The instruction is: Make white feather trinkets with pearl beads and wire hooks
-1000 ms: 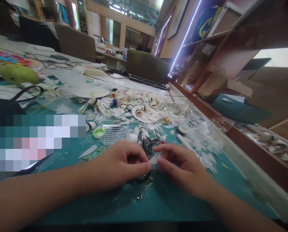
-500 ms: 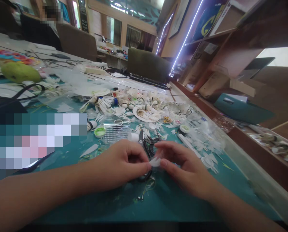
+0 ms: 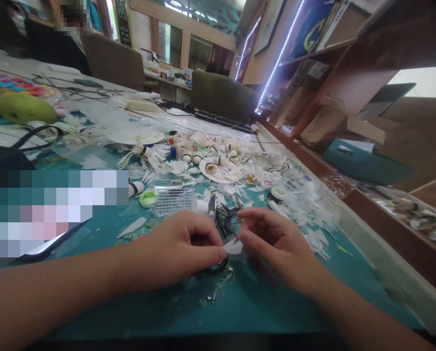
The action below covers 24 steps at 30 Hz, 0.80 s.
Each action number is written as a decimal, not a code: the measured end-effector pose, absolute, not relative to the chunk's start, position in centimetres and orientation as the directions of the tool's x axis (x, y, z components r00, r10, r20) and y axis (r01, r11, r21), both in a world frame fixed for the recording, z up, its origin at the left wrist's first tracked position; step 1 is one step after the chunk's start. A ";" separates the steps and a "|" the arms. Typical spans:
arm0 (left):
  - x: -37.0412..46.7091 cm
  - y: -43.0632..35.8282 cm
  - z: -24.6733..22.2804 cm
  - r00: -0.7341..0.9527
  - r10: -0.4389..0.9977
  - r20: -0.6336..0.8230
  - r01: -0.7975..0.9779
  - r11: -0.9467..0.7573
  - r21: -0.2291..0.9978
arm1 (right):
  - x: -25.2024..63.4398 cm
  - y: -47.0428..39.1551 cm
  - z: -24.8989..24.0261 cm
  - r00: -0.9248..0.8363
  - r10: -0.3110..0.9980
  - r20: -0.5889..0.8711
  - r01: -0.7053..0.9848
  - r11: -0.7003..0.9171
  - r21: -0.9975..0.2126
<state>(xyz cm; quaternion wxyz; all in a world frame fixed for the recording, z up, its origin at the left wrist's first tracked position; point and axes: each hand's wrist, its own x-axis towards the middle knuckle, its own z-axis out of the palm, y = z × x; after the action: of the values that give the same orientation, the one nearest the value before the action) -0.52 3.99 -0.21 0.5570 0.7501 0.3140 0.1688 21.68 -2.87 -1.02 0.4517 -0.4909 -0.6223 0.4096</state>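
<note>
My left hand (image 3: 194, 243) is closed, pinching a small white feather piece (image 3: 234, 247) between thumb and fingertips. My right hand (image 3: 276, 248) faces it with curled fingers, its thumb tip close to the piece. A thin red stick (image 3: 264, 271) runs out from under the right hand towards me and appears to be held in it; its gripped part is hidden. Behind the hands lie black-handled scissors (image 3: 212, 212) and pliers (image 3: 232, 217), partly covered by my left hand. A yellowish thread with small metal ends (image 3: 213, 295) lies on the green mat in front.
Several shuttlecocks (image 3: 148, 152) and loose feathers crowd the mat (image 3: 159, 312) beyond my hands. A bead sheet (image 3: 174, 201), a green-filled lid (image 3: 148, 198) and a small jar (image 3: 276, 194) stand closer. A paper plate (image 3: 221, 170) holds scraps. A blurred-out screen (image 3: 57, 214) lies left.
The thin red stick has come into view under my right hand. The right fingers have drawn slightly off the feather piece, which stays in my left pinch. The view has shifted slightly.
</note>
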 end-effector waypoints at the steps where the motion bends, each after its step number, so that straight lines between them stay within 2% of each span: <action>1: -0.5 4.0 -0.2 0.745 0.659 -0.102 0.285 -0.177 0.942 | 21.7 -2.8 -1.0 -0.119 0.981 0.152 0.232 0.176 -0.957; 6: -0.5 3.9 -0.3 0.745 0.660 -0.095 0.285 -0.186 0.940 | 21.6 -3.0 -0.8 -0.206 0.965 0.163 0.214 0.207 -0.955; 9: -0.5 3.8 -0.3 0.744 0.660 -0.107 0.283 -0.165 0.945 | 21.9 -2.8 -0.9 -0.129 0.965 0.229 0.268 0.256 -0.929; 13: -0.6 3.9 -0.3 0.731 0.675 -0.098 0.278 -0.164 0.946 | 22.8 -2.1 -0.9 -0.016 0.961 0.276 0.434 0.255 -0.864; 16: -0.6 4.0 -0.2 0.718 0.692 -0.079 0.268 -0.170 0.948 | 23.2 -1.8 -0.9 -0.117 0.965 0.233 0.607 0.255 -0.753; 18: -0.6 4.0 -0.1 0.716 0.694 -0.075 0.264 -0.170 0.949 | 23.3 -2.0 -0.8 -0.216 0.948 0.233 0.661 0.318 -0.680; 21: -0.6 3.9 -0.2 0.724 0.684 -0.086 0.269 -0.165 0.949 | 23.0 -2.7 -0.4 -0.307 0.903 0.301 0.623 0.429 -0.653; 24: -0.4 3.6 -0.4 0.738 0.669 -0.090 0.278 -0.180 0.943 | 22.3 -3.3 -0.4 -0.281 0.909 0.307 0.546 0.415 -0.728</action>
<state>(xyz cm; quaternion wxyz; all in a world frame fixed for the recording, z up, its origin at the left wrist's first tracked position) -0.42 3.63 -0.36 0.5564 0.7478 0.3166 0.1756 22.35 -3.35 -0.37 0.3608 -0.4788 -0.7598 0.2516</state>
